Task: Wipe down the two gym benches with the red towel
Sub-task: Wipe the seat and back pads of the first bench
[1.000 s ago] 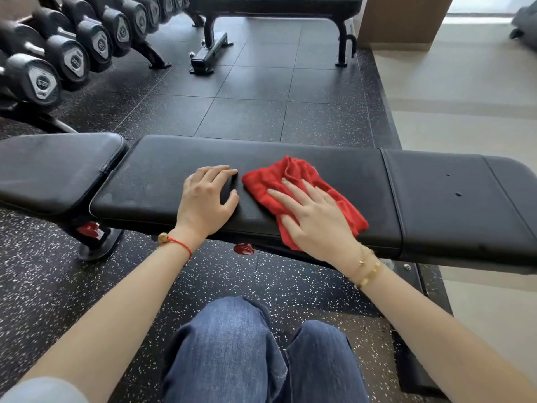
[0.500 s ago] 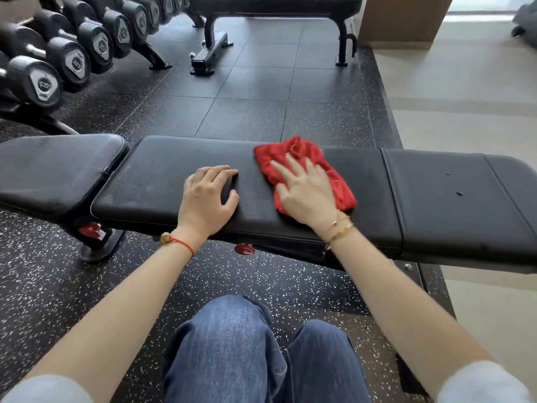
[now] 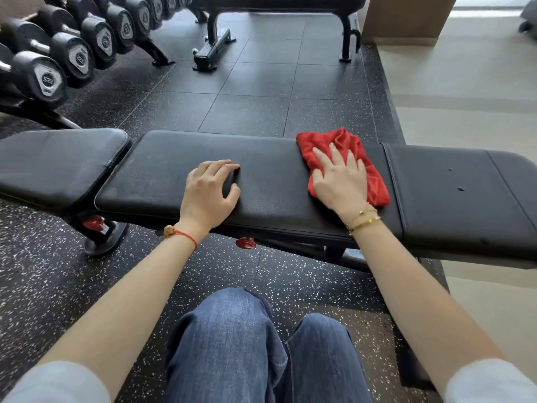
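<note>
We wipe the near gym bench, our right hand pressed flat on the red towel

Our right fingers lie straight and slightly spread over the crumpled towel, which sits on the bench's middle pad near its right seam; our left hand rests bare on the same pad, fingers loosely bent, gripping nothing. A second bench stands well apart behind. The dumbbells on the rack at left carry end-cap markings too blurred for us to read
</note>
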The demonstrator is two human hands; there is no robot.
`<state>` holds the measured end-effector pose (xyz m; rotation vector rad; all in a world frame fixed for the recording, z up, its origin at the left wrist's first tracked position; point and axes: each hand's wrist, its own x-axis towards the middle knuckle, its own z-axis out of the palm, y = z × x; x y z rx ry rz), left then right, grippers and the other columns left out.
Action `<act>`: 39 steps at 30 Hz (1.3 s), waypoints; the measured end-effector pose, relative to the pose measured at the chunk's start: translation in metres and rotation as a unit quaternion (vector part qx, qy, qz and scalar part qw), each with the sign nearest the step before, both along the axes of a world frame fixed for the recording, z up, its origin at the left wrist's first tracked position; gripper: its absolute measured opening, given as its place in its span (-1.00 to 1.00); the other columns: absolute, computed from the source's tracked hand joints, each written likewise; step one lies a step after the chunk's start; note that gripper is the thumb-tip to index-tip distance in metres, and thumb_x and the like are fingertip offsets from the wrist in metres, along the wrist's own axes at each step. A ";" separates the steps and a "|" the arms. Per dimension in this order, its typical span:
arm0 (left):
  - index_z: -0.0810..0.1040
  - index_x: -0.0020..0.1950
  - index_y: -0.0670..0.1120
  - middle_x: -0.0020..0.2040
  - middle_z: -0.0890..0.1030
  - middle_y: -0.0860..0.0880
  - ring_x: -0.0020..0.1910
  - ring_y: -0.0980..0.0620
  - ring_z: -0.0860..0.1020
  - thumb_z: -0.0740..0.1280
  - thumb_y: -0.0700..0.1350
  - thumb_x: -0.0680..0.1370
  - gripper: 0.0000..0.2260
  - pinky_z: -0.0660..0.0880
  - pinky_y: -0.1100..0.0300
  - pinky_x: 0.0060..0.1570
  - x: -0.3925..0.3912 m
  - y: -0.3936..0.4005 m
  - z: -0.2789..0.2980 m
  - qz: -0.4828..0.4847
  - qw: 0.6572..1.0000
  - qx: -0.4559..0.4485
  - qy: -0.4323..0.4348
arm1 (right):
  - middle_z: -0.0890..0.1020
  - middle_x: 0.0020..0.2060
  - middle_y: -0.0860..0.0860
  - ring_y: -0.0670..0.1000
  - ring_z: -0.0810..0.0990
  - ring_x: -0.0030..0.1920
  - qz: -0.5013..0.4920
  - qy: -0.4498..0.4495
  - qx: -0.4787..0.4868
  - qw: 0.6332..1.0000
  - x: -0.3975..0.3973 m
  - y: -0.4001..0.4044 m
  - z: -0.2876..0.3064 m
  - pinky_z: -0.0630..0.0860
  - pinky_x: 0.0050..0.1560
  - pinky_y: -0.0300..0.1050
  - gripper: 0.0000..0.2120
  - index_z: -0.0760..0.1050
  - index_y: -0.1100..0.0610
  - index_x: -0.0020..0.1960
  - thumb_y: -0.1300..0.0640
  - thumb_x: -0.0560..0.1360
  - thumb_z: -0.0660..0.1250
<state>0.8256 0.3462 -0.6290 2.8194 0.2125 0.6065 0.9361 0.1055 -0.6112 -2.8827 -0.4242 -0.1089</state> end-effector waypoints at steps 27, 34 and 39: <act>0.53 0.32 0.00 0.32 0.55 0.04 0.34 -0.04 0.42 0.20 0.01 0.50 -0.60 0.33 -0.05 0.33 -0.001 -0.003 0.003 0.002 1.000 -0.009 0.003 | 0.22 0.55 -0.05 0.11 0.18 0.54 0.230 -0.016 -0.011 0.973 -0.041 0.006 0.000 0.11 0.51 0.07 -0.49 0.22 -0.20 0.51 -0.05 0.57 0.13; 0.53 0.33 -0.02 0.33 0.54 0.01 0.34 -0.05 0.42 0.20 0.00 0.51 -0.59 0.32 -0.04 0.35 -0.002 -0.003 0.004 0.002 1.000 -0.008 0.009 | 0.25 0.53 -0.12 0.02 0.16 0.55 0.231 -0.003 0.015 0.973 -0.022 -0.005 -0.002 0.08 0.54 0.00 -0.55 0.27 -0.21 0.49 -0.05 0.60 0.14; 0.52 0.34 -0.01 0.33 0.54 0.02 0.34 -0.04 0.41 0.21 0.00 0.52 -0.60 0.32 -0.04 0.35 -0.003 -0.004 0.005 0.001 1.000 -0.008 0.013 | 0.22 0.55 -0.03 0.10 0.16 0.55 0.151 0.006 0.007 0.988 0.005 0.022 0.003 0.08 0.53 0.05 -0.53 0.25 -0.14 0.51 -0.01 0.61 0.10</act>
